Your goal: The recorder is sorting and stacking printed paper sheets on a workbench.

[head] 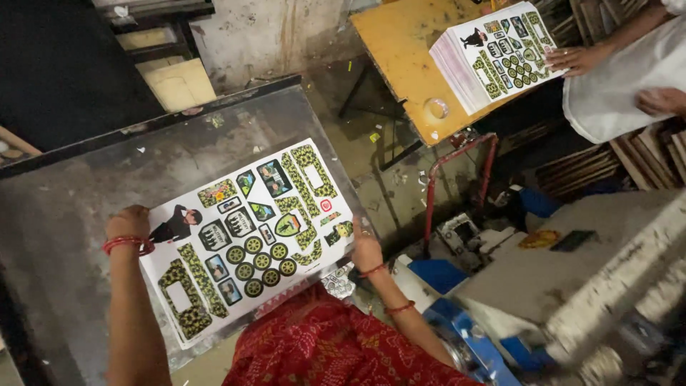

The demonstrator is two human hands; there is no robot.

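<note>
Left hand (128, 227) and right hand (364, 250) both closed on opposite edges of white printed sticker sheet with green camouflage shapes (250, 232), held flat over grey metal table (64, 193); co-worker's hand (575, 59) rests on similar sheet stack (493, 53), well apart

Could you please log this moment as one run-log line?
left hand: grips sticker sheet left edge | right hand: grips its right edge | sheet: over grey metal table | co-worker's hand: on sticker stack, yellow table

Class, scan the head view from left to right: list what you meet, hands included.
Left hand → sticker sheet → right hand → red metal frame → stack of sticker sheets → another person's hand
</note>
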